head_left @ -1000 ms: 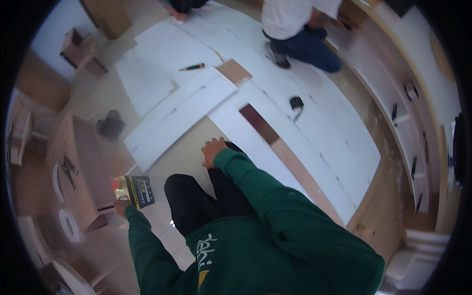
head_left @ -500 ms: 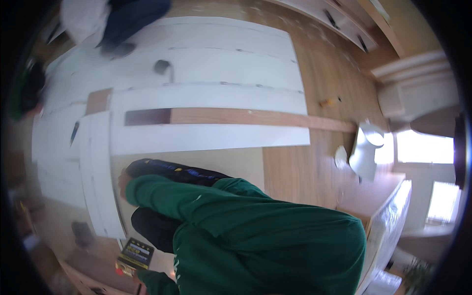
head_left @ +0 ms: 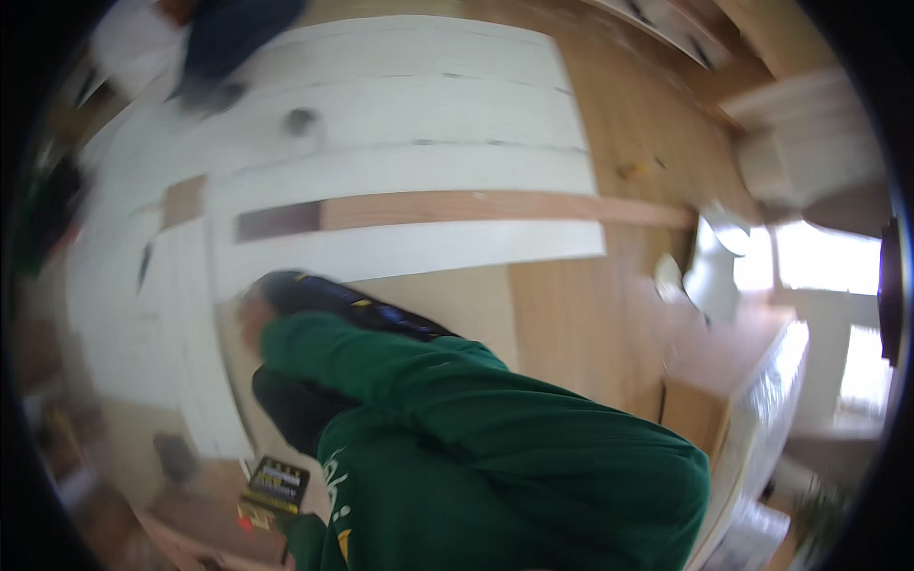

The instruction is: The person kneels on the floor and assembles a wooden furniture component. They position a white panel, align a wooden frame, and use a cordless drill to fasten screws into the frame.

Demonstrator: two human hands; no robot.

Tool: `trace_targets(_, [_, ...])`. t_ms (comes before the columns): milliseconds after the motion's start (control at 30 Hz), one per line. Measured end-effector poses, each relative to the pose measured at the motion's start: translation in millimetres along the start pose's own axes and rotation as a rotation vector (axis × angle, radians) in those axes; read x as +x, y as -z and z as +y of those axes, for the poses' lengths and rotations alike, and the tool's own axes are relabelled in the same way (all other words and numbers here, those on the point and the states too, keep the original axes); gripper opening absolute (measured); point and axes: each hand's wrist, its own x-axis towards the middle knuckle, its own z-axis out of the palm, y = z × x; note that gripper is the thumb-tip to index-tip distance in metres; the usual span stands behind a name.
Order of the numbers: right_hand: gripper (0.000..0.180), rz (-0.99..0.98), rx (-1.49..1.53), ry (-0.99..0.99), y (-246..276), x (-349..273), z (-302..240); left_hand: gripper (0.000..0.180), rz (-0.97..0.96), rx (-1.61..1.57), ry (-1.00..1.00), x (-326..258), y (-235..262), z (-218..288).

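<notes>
My right hand (head_left: 253, 319), blurred, is at the end of a green sleeve, beside my dark-trousered knee (head_left: 295, 285). Its fingers are smeared, and I make out nothing in them. A small black and yellow box (head_left: 274, 487) with a red spot is at the lower left, by the cuff of my left arm (head_left: 307, 541). My left hand is mostly hidden behind the cuff and the box and seems closed on the box's near end. A narrow white board (head_left: 198, 333) lies left of my right hand.
Large white panels (head_left: 400, 114) cover the floor ahead. A long wooden strip (head_left: 457, 208) with a dark end lies across them. A person in dark trousers (head_left: 233, 38) is at the far left. At right are a yellow-handled tool (head_left: 636, 170) and a plastic-wrapped carton (head_left: 762, 400).
The whole view has shifted slightly and blurred. My right hand appears a little higher and further right. The box and my left cuff have shifted slightly right together.
</notes>
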Motion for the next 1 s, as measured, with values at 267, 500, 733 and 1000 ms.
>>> trace_targets(267, [0.066,0.155,0.019,0.084,34,-23,0,0.027,-0.123,-0.117,0.389,-7,-2,-69])
trace_targets(500, [0.062,0.074,-0.001,0.167,26,-13,-15,0.035,-0.066,-0.311,0.53,-59,54,-53])
trace_targets(733, [0.067,-0.023,-0.061,0.176,26,2,-19,0.029,-0.058,-0.247,0.633,-55,62,-45])
trace_targets(1000, [0.069,-0.021,-0.121,0.152,20,18,-5,0.031,-0.105,-0.294,0.585,-41,35,-29])
